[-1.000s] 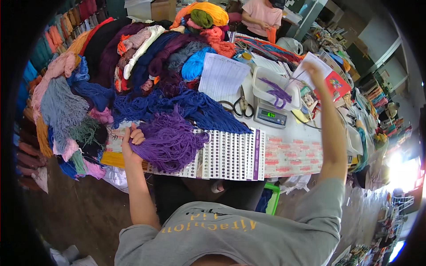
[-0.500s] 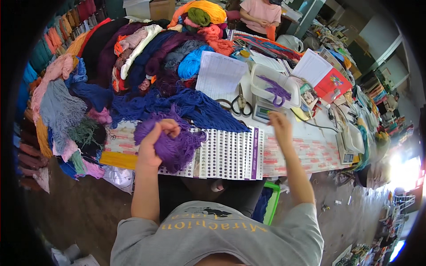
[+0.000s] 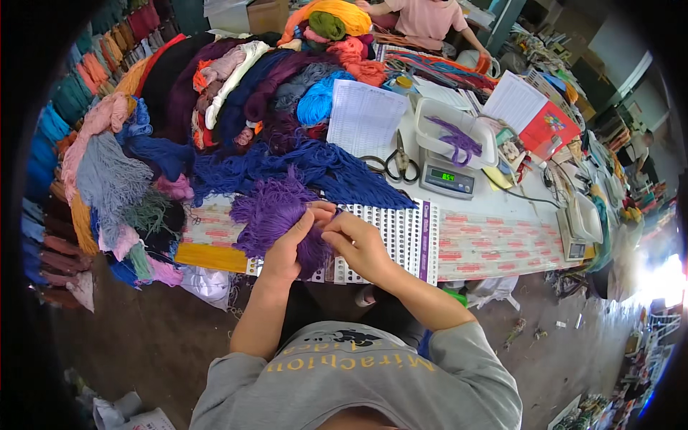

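Note:
My left hand (image 3: 295, 244) is closed around a bundle of purple yarn (image 3: 269, 211) at the table's near edge. My right hand (image 3: 365, 249) meets it at the bundle's right side, thumb and fingers pinched together on the yarn; the strands between them are hard to see. Under the hands lie white cards with rows of holes (image 3: 387, 222). To the right, a digital scale (image 3: 448, 179) with a lit green display carries a clear plastic container (image 3: 481, 152), in which loose purple strands (image 3: 455, 136) lie. Black-handled scissors (image 3: 401, 163) rest left of the scale.
Dark blue yarn (image 3: 322, 168) spreads behind the bundle. Many-coloured skeins (image 3: 236, 86) pile up at the left and back. A printed sheet (image 3: 365, 115) and a red booklet (image 3: 548, 127) lie farther back. A second scale (image 3: 575, 247) stands at right. Another person (image 3: 430, 21) is across the table.
My right hand has come left from beside the scale to the purple bundle, its fingers now pinched there. The scale's display is now in plain sight. The person opposite has spread their arms.

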{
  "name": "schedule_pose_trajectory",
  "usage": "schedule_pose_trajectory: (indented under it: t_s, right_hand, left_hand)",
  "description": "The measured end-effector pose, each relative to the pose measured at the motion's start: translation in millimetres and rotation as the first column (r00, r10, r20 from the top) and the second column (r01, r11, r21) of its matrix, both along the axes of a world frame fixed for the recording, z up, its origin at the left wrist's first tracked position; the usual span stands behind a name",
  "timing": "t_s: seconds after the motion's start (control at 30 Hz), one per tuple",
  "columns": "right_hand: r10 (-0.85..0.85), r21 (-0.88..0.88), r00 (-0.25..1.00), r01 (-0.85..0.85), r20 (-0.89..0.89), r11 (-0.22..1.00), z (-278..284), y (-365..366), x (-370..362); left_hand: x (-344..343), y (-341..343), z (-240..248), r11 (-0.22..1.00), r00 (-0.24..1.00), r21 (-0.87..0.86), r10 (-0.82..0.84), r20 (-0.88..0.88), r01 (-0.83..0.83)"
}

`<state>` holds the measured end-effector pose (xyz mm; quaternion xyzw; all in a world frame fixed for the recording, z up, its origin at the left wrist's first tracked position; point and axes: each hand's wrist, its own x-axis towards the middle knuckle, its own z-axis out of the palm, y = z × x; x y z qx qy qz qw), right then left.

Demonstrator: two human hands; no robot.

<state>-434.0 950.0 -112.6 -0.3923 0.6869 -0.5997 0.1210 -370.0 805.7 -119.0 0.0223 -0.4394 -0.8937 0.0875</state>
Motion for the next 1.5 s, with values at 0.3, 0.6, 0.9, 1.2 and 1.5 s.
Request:
schedule_pose_trajectory:
  t_s: [0.3,0.6,0.9,1.2,1.5]
  right_hand:
    - [0.051,-0.151,0.915,0.011,0.400,0.989,7.5,17.5,0.8]
    - [0.056,0.021,0.859,-0.077,0.508,0.997,0.0,29.1,1.3]
    - [-0.236,0.116,0.930,0.211,0.281,0.971,-38.0,66.9,-73.6]
    - [-0.724,0.140,0.675,0.738,-0.145,0.660,-89.3,156.9,-227.5]
    - [-0.583,0.311,0.799,0.596,-0.146,0.740,-127.4,124.2,-250.3]
  left_hand:
    - [-4.6,6.4,3.7,1.000,0.999,0.005,0.027,0.028,-0.028]
    - [-1.8,5.3,7.3,0.998,0.996,-0.043,0.039,0.079,-0.036]
    - [6.1,-18.9,6.7,0.842,0.939,0.445,-0.186,-0.290,0.305]
    - [6.6,-27.4,5.2,0.896,0.948,0.371,-0.138,-0.286,0.242]
    - [4.7,-22.8,7.9,0.899,0.951,0.359,-0.158,-0.266,0.250]
